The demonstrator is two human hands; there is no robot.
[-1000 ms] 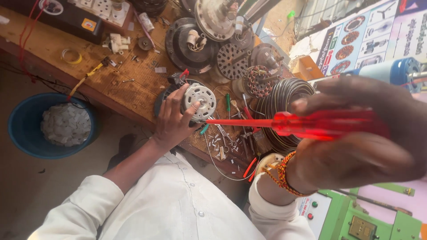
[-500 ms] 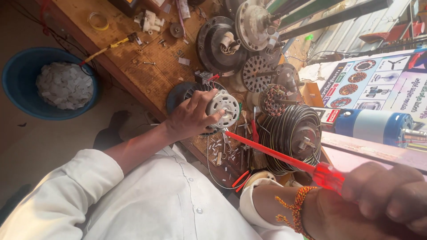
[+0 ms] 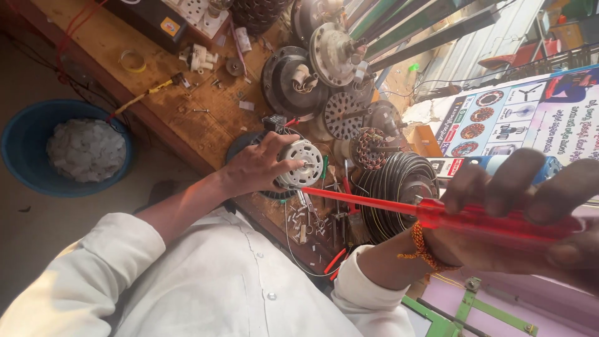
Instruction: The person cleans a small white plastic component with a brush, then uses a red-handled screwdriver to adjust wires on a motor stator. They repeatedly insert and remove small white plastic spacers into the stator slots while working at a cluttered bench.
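My left hand (image 3: pixel 256 167) rests on a small silver motor (image 3: pixel 301 163) that sits on a dark round base at the front edge of the wooden workbench (image 3: pixel 187 106); the fingers curl around its left side. My right hand (image 3: pixel 530 212) is close to the camera at the right and grips the clear red handle of a long red screwdriver (image 3: pixel 399 206). The screwdriver's shaft points left, and its tip lies just below the motor. An orange beaded band circles my right wrist.
Several fan motor housings and wound stators (image 3: pixel 349 112) crowd the bench beyond the motor. Loose screws and small tools (image 3: pixel 315 221) lie by the front edge. A blue tub (image 3: pixel 19 162) of white scraps stands on the floor at left. A printed poster (image 3: pixel 518 118) hangs at right.
The view has swung and the right hand with the screwdriver has risen back toward the camera, its tip still pointing at the motor. The left hand has stayed on the motor.
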